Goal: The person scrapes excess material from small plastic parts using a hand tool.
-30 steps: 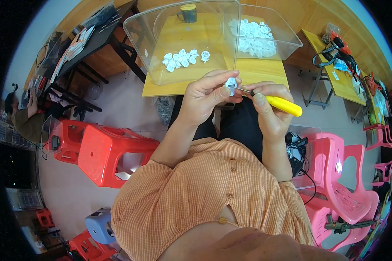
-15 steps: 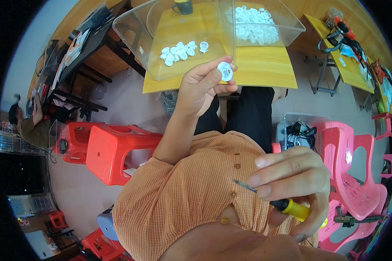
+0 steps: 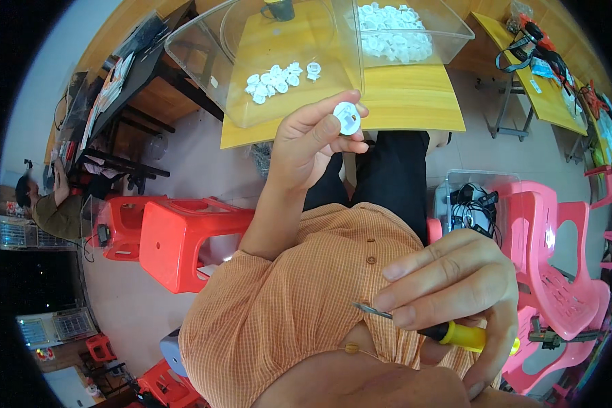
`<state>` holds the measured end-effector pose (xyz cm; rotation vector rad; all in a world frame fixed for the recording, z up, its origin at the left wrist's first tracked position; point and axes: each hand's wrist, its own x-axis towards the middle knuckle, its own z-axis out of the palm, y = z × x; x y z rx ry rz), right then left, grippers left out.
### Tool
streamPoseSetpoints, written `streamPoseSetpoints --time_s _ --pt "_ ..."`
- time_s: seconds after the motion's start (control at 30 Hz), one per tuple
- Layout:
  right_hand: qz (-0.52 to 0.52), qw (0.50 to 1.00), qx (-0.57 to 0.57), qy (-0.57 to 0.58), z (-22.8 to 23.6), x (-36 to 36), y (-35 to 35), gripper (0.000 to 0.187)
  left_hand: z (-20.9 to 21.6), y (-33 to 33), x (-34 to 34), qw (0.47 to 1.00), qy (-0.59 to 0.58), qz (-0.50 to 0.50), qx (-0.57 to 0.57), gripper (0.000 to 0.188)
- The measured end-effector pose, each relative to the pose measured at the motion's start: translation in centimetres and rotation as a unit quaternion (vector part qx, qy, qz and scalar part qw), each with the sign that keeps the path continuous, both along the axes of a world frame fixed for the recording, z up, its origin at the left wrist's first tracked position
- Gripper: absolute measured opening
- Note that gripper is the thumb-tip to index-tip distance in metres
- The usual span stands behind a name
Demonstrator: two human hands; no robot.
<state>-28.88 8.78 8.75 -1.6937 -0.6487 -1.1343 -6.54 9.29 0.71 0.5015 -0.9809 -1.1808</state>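
Note:
My left hand [image 3: 311, 139], raised by the near edge of the yellow table, pinches a small round white plastic part [image 3: 345, 117] between thumb and fingers. A hole and a recess show on the part's face. Close to my chest, my right hand [image 3: 459, 285] is closed around a small hand tool with a yellow and black handle [image 3: 468, 335]. From its black collar a narrow, pointed metal blade [image 3: 371, 311] sticks out to the left, apart from the white part. A loose group of similar white parts [image 3: 273, 81] lies in a clear plastic bin [image 3: 241, 121] beyond my left hand.
A second clear bin [image 3: 449, 51] holds a heap of white parts [image 3: 391, 37]. Behind the near bin stands a dark mug [image 3: 279, 10]. Red stools [image 3: 163, 245] flank me on the left, pink chairs [image 3: 537, 251] on the right. Another person [image 3: 61, 207] sits at far left.
The white part has turned slightly in my left hand, showing more of its face. My right hand, with the tool, has shifted a little, the blade moving left and down. The view has moved slightly.

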Motion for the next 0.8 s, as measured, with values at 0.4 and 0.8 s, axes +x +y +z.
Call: streamPoseSetpoints --time_s 0.4,0.8 --pt "-0.225 0.957 0.179 0.051 -1.9 2.5 -1.9 0.02 0.7 0.5 -0.3 0.999 0.028 -0.026 -0.023 0.04" --pt "-0.2 0.941 0.267 0.052 -3.7 5.2 -3.4 0.014 1.5 1.3 -0.4 0.998 -0.017 -0.01 -0.052 0.038"
